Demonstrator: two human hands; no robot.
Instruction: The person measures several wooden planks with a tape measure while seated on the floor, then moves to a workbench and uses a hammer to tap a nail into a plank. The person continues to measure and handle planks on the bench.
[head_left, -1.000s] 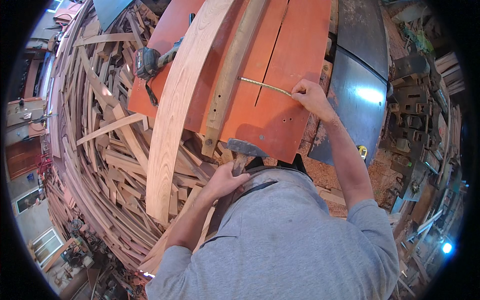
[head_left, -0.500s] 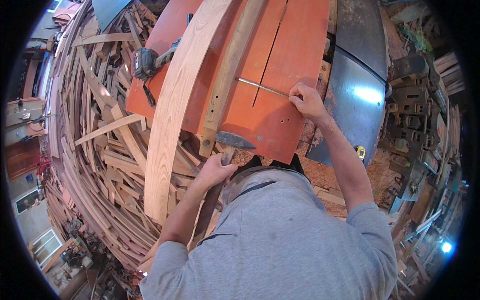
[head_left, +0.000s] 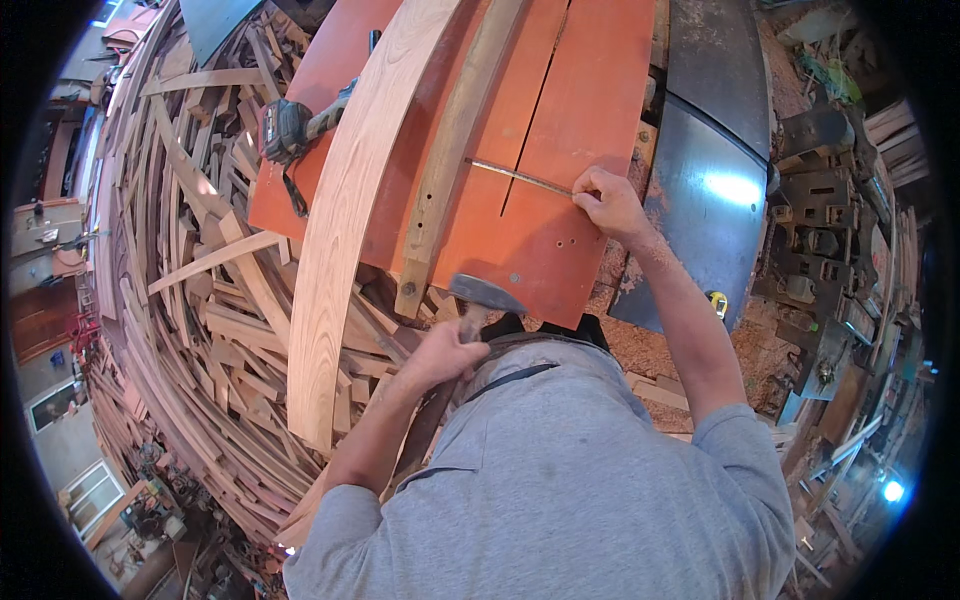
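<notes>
Right now my right hand (head_left: 608,205) pinches a thin metal rod (head_left: 520,178) flat across the orange table (head_left: 590,120), while my left hand (head_left: 447,352) is closed around the handle of a hammer (head_left: 483,294) held low at the table's near edge. I judge the striking not yet begun. Beside the rod lie a narrow drilled wooden strip (head_left: 450,160) and a broad, pale, curved plank (head_left: 350,220) with visible grain.

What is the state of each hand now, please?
Left hand: closed on the hammer handle.
Right hand: closed, pinching the end of the thin metal rod.
</notes>
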